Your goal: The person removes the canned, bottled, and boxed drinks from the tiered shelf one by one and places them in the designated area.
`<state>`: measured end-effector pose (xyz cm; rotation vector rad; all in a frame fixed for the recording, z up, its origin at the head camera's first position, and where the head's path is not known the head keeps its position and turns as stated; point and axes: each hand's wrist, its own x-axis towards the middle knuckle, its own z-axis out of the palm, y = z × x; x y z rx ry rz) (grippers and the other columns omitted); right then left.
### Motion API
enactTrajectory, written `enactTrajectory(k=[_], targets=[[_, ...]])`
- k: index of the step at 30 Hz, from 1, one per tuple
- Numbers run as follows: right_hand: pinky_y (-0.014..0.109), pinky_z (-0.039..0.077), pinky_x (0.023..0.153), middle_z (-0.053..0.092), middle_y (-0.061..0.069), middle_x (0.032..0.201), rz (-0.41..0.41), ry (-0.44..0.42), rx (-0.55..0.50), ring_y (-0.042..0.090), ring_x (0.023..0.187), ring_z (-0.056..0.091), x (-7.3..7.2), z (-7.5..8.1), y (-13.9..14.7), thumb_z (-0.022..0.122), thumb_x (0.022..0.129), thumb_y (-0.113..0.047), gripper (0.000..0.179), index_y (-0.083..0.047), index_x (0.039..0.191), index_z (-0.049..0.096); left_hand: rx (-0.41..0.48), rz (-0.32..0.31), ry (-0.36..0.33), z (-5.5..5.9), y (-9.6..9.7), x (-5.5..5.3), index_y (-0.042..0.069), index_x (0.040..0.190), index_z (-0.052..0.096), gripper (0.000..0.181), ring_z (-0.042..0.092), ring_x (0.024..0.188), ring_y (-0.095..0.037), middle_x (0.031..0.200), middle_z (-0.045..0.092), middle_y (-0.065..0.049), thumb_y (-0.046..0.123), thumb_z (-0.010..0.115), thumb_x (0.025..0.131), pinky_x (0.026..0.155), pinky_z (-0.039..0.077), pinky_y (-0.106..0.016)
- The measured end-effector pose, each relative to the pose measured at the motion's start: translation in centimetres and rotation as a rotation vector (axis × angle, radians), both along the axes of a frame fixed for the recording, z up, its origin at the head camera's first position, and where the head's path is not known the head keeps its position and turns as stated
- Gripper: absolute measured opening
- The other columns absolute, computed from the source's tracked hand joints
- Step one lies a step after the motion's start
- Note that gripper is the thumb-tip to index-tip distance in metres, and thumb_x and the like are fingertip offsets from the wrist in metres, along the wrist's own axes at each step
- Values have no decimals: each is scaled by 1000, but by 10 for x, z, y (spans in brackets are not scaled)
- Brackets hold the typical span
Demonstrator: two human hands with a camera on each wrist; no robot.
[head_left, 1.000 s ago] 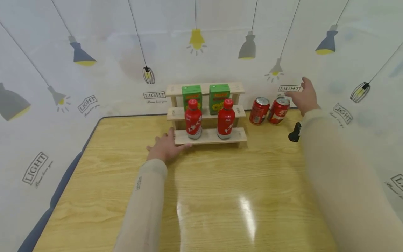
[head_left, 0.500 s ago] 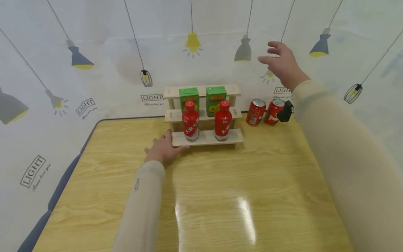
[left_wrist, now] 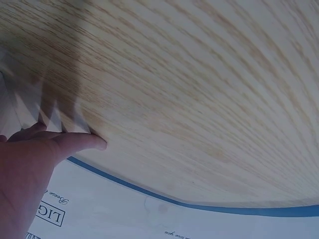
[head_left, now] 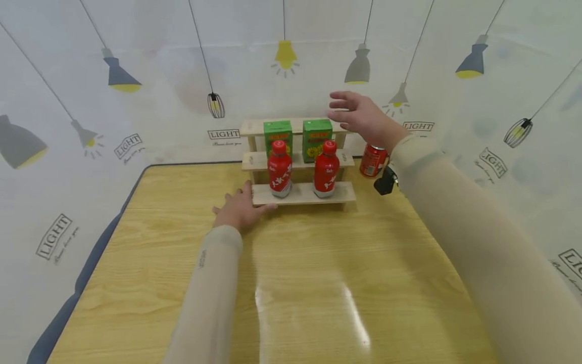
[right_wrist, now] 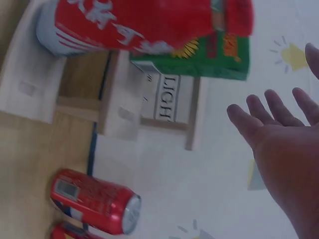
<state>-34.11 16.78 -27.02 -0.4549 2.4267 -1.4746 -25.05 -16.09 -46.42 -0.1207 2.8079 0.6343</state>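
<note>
A three-tier wooden rack [head_left: 297, 194] stands at the back of the table. Two red bottles [head_left: 279, 172] are upright on its lowest shelf, and two green cartons [head_left: 317, 139] stand on the middle one. My left hand [head_left: 238, 208] rests against the rack's lower left end, fingers spread. Above the rack's right end hovers my right hand [head_left: 361, 116], holding nothing, with its fingers extended to the left. In the right wrist view, the right hand [right_wrist: 284, 134] is apart from the nearby green carton [right_wrist: 199, 57].
A red soda can [right_wrist: 94, 201] stands on the table to the right of the rack; a second can [right_wrist: 65, 232] is partly cut off beside it. A black wrist camera [head_left: 385, 181] sticks out below the right sleeve. A printed cloth wall [head_left: 173, 96] rises behind the table [head_left: 318, 273].
My right hand has moved left from beside the cans, rising and then lowering, to above the rack's right end. The right arm now hides one can. My left hand stays at the rack.
</note>
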Motion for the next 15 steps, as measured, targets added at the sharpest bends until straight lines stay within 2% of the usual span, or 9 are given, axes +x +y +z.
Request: enactTrajectory(k=[3, 6, 9, 15], targets=[[48, 33, 134, 29, 5, 178, 39, -11, 0, 24, 162, 36, 2, -15, -8, 63, 108, -38, 73, -26, 170, 27, 1, 2, -1, 1, -3, 0, 21, 173, 3, 133, 11, 160, -62, 178, 20, -20, 101, 48, 77, 113, 4, -94], [49, 34, 133, 28, 5, 178, 43, -24, -20, 24, 163, 34, 1, -29, -12, 63, 108, -37, 72, -25, 170, 27, 8, 4, -7, -1, -3, 1, 21, 173, 4, 134, 12, 160, -61, 178, 21, -19, 102, 48, 75, 113, 3, -94], [50, 36, 132, 31, 6, 177, 2, -46, -74, 26, 159, 39, -1, -37, -14, 62, 108, -34, 69, -24, 169, 30, 17, 4, 3, -4, -2, -1, 21, 173, 6, 136, 12, 160, -61, 178, 22, -19, 104, 48, 74, 113, 2, -94], [45, 44, 128, 33, 8, 175, -83, -144, -196, 27, 149, 49, -4, -46, -19, 59, 110, -31, 63, -21, 167, 35, 9, 6, 13, -5, -2, -5, 21, 173, 5, 138, 12, 160, -60, 178, 22, -20, 105, 46, 72, 112, 1, -94]])
